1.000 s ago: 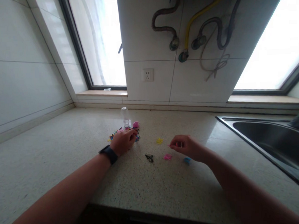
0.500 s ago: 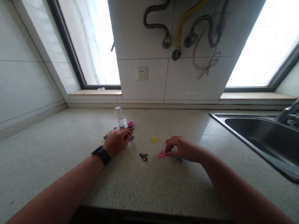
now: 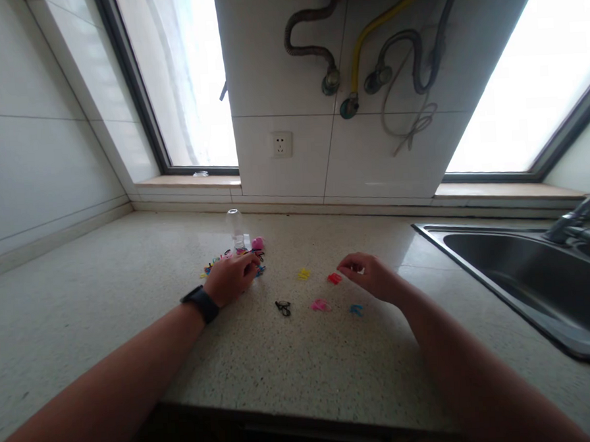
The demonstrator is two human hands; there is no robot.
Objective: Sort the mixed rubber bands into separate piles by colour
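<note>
One dark smooth-strapped watch (image 3: 203, 305) circles the wrist on my left, and its left hand (image 3: 232, 276) lies half curled over the near edge of one jumbled pile of many-coloured bands (image 3: 213, 265); from here I can't tell whether those fingers grip any. Just behind the pile stand one clear, glossy, cylindrical container (image 3: 235, 227) and one rounded pink piece (image 3: 258, 243). Then come five small single-colour clusters, apart on the speckled, stone-like tabletop (image 3: 283, 373): one of thin black loops (image 3: 283, 308), one yellow cluster (image 3: 304, 274), one pink cluster (image 3: 321, 305), one red cluster (image 3: 334, 278) and one blue cluster (image 3: 356, 310), the bands too tiny to count singly. The right hand (image 3: 369, 273) arches just beside the red one, fingertips drawn close together; whether they pinch anything I can't tell. Farthest right sits one smooth metal sink (image 3: 474, 233) with one shiny faucet (image 3: 569, 223).
</note>
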